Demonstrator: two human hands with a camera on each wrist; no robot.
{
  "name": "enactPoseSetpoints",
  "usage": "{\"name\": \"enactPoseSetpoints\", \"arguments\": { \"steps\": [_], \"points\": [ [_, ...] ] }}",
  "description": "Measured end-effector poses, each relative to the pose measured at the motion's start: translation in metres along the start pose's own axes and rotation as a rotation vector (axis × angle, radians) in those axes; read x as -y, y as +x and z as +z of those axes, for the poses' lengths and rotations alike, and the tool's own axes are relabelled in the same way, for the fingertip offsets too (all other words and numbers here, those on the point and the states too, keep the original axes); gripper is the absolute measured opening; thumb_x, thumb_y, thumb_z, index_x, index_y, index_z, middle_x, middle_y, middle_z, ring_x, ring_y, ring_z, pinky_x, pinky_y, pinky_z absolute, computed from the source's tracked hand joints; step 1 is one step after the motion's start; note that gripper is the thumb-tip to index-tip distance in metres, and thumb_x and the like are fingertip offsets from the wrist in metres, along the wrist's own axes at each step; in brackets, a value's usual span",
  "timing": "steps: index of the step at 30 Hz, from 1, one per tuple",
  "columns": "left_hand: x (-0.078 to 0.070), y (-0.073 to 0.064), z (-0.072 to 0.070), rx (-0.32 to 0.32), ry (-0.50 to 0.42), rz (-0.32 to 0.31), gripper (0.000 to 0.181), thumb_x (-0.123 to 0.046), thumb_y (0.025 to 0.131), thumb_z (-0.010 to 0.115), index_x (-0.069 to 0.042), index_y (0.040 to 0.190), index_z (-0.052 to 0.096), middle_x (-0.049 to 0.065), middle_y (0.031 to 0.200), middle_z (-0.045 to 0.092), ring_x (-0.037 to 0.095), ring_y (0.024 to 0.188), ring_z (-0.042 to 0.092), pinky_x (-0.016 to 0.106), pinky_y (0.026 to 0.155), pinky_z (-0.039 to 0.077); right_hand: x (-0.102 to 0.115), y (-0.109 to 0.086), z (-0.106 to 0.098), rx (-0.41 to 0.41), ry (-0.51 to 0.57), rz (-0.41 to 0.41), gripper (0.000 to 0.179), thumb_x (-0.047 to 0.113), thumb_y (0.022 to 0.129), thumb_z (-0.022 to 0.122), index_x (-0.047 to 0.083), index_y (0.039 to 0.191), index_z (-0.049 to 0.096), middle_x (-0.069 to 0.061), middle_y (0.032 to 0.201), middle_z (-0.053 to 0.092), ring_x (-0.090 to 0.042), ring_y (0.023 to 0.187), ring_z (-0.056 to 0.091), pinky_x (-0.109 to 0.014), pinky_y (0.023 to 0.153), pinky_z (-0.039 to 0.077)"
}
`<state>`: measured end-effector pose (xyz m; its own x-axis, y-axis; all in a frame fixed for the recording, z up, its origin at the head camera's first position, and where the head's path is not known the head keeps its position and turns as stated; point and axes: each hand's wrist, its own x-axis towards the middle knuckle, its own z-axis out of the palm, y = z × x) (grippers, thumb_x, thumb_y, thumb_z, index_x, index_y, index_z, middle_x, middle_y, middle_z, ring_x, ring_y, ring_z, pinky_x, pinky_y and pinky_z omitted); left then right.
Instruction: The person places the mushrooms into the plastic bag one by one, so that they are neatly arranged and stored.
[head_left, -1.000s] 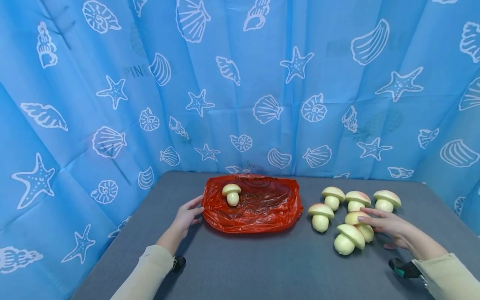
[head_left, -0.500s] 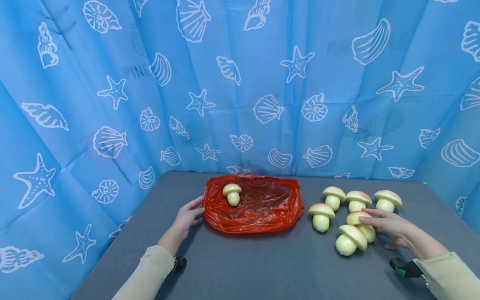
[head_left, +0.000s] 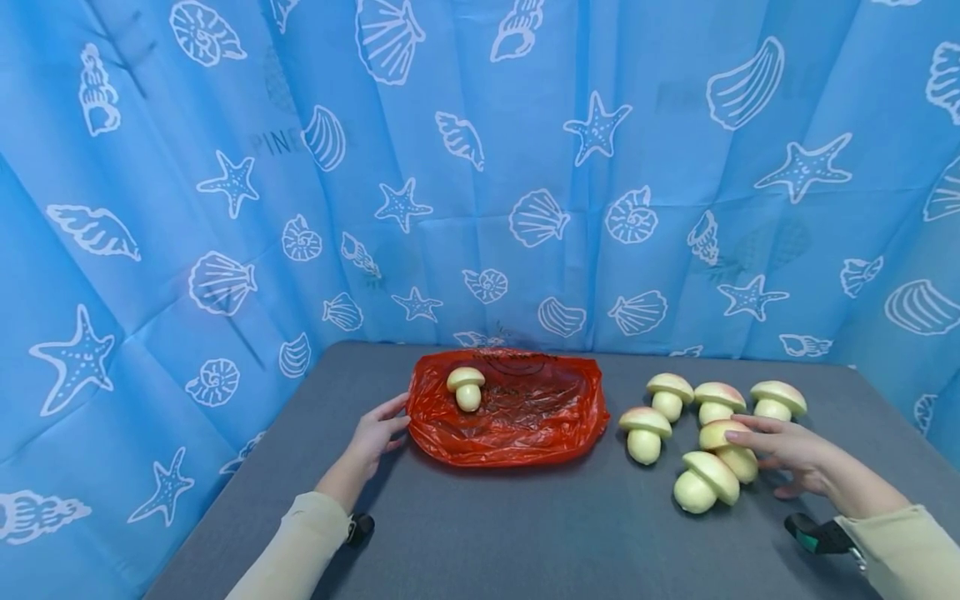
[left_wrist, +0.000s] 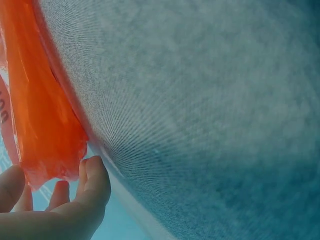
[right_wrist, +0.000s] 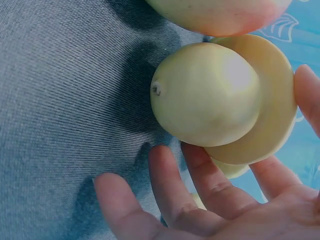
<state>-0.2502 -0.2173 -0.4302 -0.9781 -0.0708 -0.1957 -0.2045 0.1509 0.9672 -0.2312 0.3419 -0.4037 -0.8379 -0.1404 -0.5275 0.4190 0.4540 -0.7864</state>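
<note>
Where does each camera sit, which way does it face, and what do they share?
Head: on the person's head, facing forward and down at the red bag, mushroom-shaped pieces and shell-print curtain; left hand, right hand and sleeved forearms show.
Left wrist: on that wrist, looking at the red bag; left fingers show.
Right wrist: on that wrist, looking at one piece close up; right fingers show.
Shared: head and left wrist both show the red bag and left hand.

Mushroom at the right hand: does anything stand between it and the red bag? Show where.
Yes: another mushroom, just right of the red bag, sits between the bag and the touched mushroom, whose near side the front mushroom partly hides.
</note>
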Motion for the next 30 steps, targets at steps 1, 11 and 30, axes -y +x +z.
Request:
{"name": "enactPoseSetpoints", "arguments": {
  "steps": [1,11,30],
  "points": [
    [0.0,0.0,0.0,-0.001,0.0,-0.001,0.047,-0.012,0.099,0.052,-0.013,0.146,0.046,0.015,0.153,0.036,0.036,0.136,0.036,0.055,0.103,0.037,0.0,0.0,-0.001,0.002,0.003,0.0,0.097,0.051,0.096,0.05,-0.008,0.148,-0.007,-0.045,0.144,-0.001,-0.064,0.13,0.014,-0.065,0.083,0.043],
    [0.001,0.003,-0.001,-0.009,-0.002,-0.005,0.046,-0.013,0.099,0.052,-0.015,0.145,0.048,0.013,0.152,0.038,0.035,0.136,0.037,0.054,0.103,0.038,0.005,-0.006,-0.005,-0.002,0.031,-0.012,0.097,0.051,0.097,0.049,-0.008,0.148,-0.008,-0.045,0.144,-0.002,-0.064,0.13,0.013,-0.061,0.086,0.045],
    [0.002,0.004,-0.002,-0.005,-0.012,-0.004,0.046,-0.013,0.099,0.052,-0.014,0.145,0.047,0.014,0.152,0.038,0.036,0.136,0.037,0.055,0.103,0.037,0.028,-0.019,-0.014,0.014,-0.01,-0.129,0.087,0.046,0.102,0.039,-0.011,0.147,-0.008,-0.045,0.143,0.008,-0.061,0.129,0.027,-0.051,0.088,0.05]
  ]
}}
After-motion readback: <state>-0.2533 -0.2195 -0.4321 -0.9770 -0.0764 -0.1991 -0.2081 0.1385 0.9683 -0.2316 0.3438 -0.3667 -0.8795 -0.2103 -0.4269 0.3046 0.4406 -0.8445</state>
